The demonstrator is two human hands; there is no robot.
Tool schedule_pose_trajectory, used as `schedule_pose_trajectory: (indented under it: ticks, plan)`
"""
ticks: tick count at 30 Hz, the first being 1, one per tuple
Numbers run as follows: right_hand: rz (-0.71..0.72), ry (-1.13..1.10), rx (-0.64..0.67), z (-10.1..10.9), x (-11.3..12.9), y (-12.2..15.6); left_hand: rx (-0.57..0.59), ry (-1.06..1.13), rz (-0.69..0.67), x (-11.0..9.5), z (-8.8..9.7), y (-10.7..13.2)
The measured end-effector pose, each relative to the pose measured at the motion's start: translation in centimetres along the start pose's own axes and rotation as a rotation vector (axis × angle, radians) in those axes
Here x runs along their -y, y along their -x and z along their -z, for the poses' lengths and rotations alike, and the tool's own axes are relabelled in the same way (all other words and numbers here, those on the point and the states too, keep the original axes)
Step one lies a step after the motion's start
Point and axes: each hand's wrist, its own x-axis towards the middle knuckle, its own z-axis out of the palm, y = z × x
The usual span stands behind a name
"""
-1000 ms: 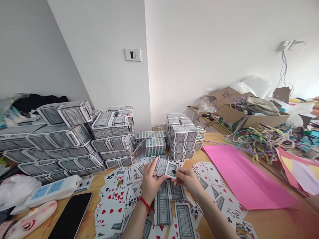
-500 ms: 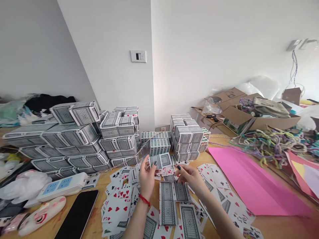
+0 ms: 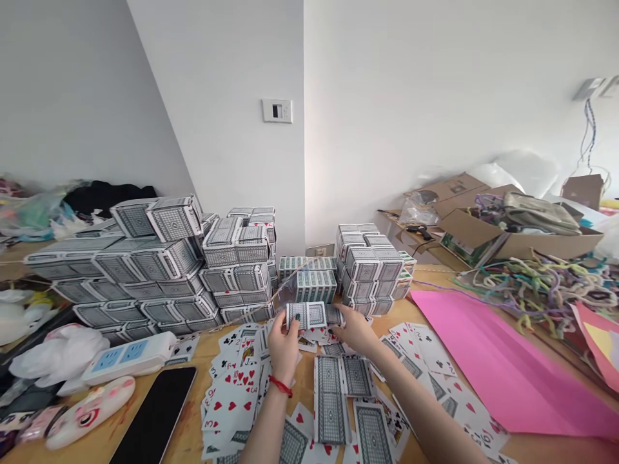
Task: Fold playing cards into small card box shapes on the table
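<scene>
My left hand (image 3: 284, 343) pinches a pair of joined, green-backed playing cards (image 3: 306, 314), held upright above the table. My right hand (image 3: 355, 330) reaches past their right end, fingers curled against another green-backed card (image 3: 333, 314) beside them. Below both hands lie several cards, some face down (image 3: 329, 406), some face up with red hearts (image 3: 231, 399). A red string bracelet circles my left wrist.
Stacks of boxed card decks (image 3: 159, 270) line the wall behind, with more decks (image 3: 371, 267) to the right. A pink sheet (image 3: 488, 361), tangled cords (image 3: 536, 283), and cardboard boxes (image 3: 507, 238) sit right. A power strip (image 3: 128, 356), dark phone (image 3: 155, 412) and pink toy (image 3: 82, 409) lie left.
Both hands moved away from me toward the deck stacks, carrying the joined cards lower and farther. The view shifted, so everything sits further right.
</scene>
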Motion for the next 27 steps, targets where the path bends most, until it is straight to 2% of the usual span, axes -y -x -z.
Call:
schedule_pose_trajectory:
  ticks: [5, 9, 17, 20, 22, 24, 25, 27]
  plan:
    - [-0.003, 0.002, 0.042, -0.8, -0.2, 0.0, 0.057, -0.004, 0.016, -0.4, -0.1, 0.0]
    - [0.026, -0.085, 0.073, -1.1, -0.5, 0.9, 0.04, -0.005, 0.042, -0.4, 0.0, 0.1]
    - [-0.006, -0.473, -0.011, -2.0, -1.8, 2.2, 0.008, 0.044, 0.013, -0.7, 0.3, 0.3]
    - [-0.063, -0.702, 0.087, -1.6, -1.8, 2.7, 0.011, 0.083, 0.015, -0.7, 0.3, 0.1]
    - [-0.086, -0.915, 0.238, -0.9, -1.7, 3.1, 0.002, 0.091, 0.029, -0.6, 0.4, 0.0]
    - [-0.075, -1.037, 0.342, -0.2, -1.7, 3.4, 0.006, 0.075, 0.043, -0.5, 0.4, 0.0]
    - [-0.082, -1.071, 0.348, 0.1, -1.8, 3.4, 0.015, 0.064, 0.044, -0.5, 0.5, 0.0]
    - [-0.096, -1.101, 0.222, 0.1, -2.1, 3.4, 0.035, 0.044, 0.035, -0.5, 0.5, 0.0]
